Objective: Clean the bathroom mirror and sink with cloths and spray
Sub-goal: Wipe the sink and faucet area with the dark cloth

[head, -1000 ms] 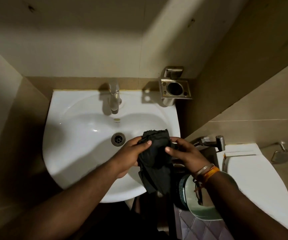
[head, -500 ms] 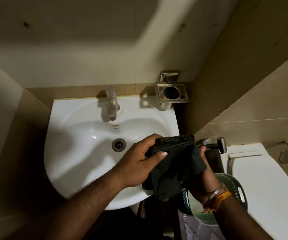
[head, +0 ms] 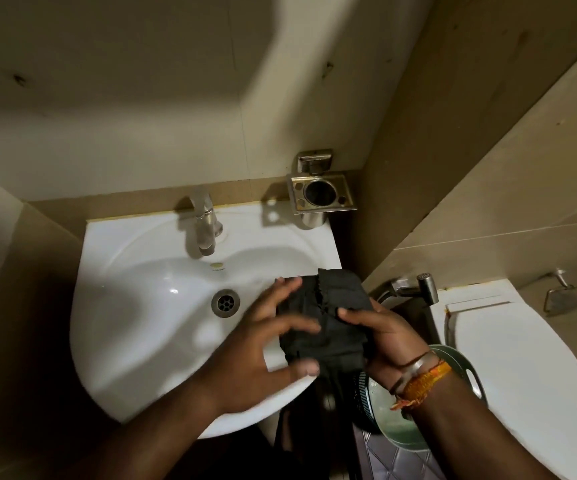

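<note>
Since half a second ago the left hand (head: 262, 344) has let go of the black cloth (head: 328, 320) and now spreads flat, fingers splayed and blurred, pressing against the cloth's left face, while the right hand (head: 380, 337) has come round from underneath to pinch it from the right. The cloth is folded into a thick wad now, more compact than before. It sits between the two hands, over the right rim of the sink (head: 134, 327), its top edge poking up beyond the fingertips and a loose tail hanging down below both palms. Right grip: thumb and fingers clamped on the cloth's right edge. Left grip: apart, only touching the fabric, not closed on it.

Out from the hands: the sink basin lies to the left of the grip, white and bare, with the drain (head: 225, 303) just beside the left fingertips and the faucet (head: 204, 226) farther back. Beyond the cloth, on the wall, the steel tumbler holder (head: 321, 194); its cup looks dark inside, contents unclear. Below the right wrist, with its bangle and orange thread (head: 425, 375), a green bucket (head: 401, 427) partly shows; what it holds cannot be told. Right of that, the toilet's white lid (head: 522, 375), and the hand sprayer (head: 418, 289) just behind the right hand.
</note>
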